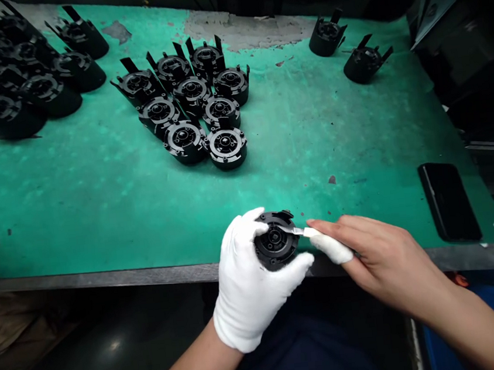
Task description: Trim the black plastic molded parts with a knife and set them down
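- Our gloved left hand (250, 279) is gripping the round black part (275, 238) from its left side, near the edge of the green table (335, 140).
- Our right hand (368, 249), just right of the part, is pinching a small tool (298, 231) over it.

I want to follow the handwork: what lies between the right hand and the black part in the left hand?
In the head view, a small tool with a metal blade extends from the right hand onto the black part.
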### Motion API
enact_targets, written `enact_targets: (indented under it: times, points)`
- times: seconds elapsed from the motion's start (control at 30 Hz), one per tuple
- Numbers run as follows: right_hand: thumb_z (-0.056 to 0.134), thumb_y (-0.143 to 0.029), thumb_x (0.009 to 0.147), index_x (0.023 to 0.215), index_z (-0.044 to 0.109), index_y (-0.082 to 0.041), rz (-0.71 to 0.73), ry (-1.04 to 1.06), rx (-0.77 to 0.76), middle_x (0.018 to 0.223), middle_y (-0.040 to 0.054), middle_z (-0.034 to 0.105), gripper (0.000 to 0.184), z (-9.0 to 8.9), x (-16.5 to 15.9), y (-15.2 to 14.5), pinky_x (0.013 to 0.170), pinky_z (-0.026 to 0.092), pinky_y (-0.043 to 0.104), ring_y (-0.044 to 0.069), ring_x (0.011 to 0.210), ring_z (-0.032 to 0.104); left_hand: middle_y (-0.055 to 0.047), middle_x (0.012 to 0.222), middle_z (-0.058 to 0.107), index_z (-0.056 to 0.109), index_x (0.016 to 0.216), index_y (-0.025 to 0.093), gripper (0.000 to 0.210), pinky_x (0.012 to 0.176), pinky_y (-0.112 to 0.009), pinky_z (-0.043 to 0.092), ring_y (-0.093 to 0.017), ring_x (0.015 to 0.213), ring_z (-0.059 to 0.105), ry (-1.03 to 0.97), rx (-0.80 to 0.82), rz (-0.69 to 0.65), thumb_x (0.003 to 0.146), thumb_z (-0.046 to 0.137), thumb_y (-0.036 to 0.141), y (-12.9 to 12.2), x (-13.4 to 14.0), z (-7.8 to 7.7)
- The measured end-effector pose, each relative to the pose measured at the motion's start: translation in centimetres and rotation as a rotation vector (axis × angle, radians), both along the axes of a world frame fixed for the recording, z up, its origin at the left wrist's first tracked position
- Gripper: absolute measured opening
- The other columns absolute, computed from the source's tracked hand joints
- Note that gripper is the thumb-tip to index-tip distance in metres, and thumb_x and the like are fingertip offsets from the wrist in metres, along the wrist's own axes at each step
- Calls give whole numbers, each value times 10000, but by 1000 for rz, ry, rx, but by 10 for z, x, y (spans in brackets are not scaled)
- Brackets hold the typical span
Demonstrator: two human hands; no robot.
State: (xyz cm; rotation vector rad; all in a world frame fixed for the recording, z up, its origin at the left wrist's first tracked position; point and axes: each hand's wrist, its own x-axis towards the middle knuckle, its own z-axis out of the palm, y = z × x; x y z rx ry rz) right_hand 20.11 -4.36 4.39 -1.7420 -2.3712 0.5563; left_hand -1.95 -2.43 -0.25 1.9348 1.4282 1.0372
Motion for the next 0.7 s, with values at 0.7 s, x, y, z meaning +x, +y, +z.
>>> enact_targets:
  times: [0.7]
  points:
    - [482,-245,1019,1365,613,-265,-103,-79,36,823,21,613,371,-5,-5,-39,680,430,321,201,773,619,-114,1228,595,472,1020,230,519,1020,-488,494,-295,1158,610,-17,1,90,714,849,412,-1,11,1]
